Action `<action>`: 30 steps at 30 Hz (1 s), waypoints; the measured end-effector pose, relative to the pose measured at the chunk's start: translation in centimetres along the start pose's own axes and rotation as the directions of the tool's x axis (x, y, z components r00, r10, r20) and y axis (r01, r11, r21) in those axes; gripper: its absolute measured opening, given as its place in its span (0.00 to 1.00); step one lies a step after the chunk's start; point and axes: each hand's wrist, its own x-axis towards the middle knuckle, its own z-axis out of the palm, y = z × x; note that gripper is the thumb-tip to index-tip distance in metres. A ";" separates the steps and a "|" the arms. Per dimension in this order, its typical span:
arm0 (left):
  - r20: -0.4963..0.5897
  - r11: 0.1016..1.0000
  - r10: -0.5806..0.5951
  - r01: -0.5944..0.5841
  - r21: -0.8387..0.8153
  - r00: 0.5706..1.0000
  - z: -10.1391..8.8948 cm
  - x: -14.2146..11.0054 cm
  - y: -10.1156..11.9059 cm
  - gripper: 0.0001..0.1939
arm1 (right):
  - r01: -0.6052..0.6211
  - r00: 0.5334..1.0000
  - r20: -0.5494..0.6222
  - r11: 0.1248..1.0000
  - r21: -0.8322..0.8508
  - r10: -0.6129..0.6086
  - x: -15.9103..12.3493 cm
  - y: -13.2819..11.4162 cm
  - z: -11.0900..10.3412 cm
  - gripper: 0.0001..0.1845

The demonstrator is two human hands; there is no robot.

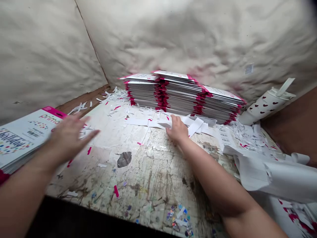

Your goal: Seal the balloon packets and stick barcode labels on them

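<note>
My left hand (68,138), smeared by motion, has its fingers and thumb spread. It is beside a stack of white packages with pink top strips (23,132), at its right edge; whether it touches them I cannot tell. The top package reads "birthday". Farther in, my right hand (177,129) is low over the table with thumb and fingers apart, among white paper strips (195,126). Nothing shows in its grasp. Beyond it, several tall piles of the same pink-edged packages (180,94) stand in a row against the back wall.
A white tumbler with hearts (268,104) leans at the right. Near it lie paper scraps (255,137) and curled white backing paper (279,172). The worn table (153,162) carries pink cut-outs and shiny confetti (179,218) near its front edge. Paper-covered walls (173,36) enclose it.
</note>
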 end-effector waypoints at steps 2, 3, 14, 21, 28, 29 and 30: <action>0.065 0.987 0.152 -0.148 -0.056 0.986 0.5 0.2 5.4 0.32 | 0.002 1.000 -0.015 1.000 0.028 -0.002 2.1 -0.8 1.1 0.29; 0.062 0.972 0.221 -0.215 -0.090 0.973 1.0 0.3 7.8 0.30 | 0.009 1.000 -0.016 0.999 0.049 -0.008 2.5 -1.0 1.3 0.27; -0.037 0.807 0.458 -0.433 -0.402 0.888 2.1 0.7 17.7 0.13 | 0.309 0.934 -0.197 0.951 0.034 -0.296 -10.3 2.2 -4.3 0.26; 0.151 0.589 0.665 -0.390 -0.708 0.731 -4.5 -8.3 21.8 0.08 | 0.210 0.949 -0.149 0.910 -0.356 -0.277 -12.6 4.0 -5.8 0.28; -0.209 0.837 0.191 -0.271 -0.476 0.959 -5.8 -6.6 19.6 0.15 | 0.053 0.970 -0.220 0.970 -0.235 -0.106 -13.2 4.7 -5.5 0.29; -0.203 0.792 0.292 -0.355 -0.497 0.935 -5.5 -6.8 20.7 0.17 | 0.040 0.970 -0.231 0.983 -0.178 -0.081 -13.3 4.6 -5.3 0.29; -0.160 0.746 0.405 -0.427 -0.512 0.900 -5.0 -7.0 22.0 0.19 | 0.025 0.969 -0.241 0.994 -0.104 -0.049 -13.4 4.5 -5.1 0.29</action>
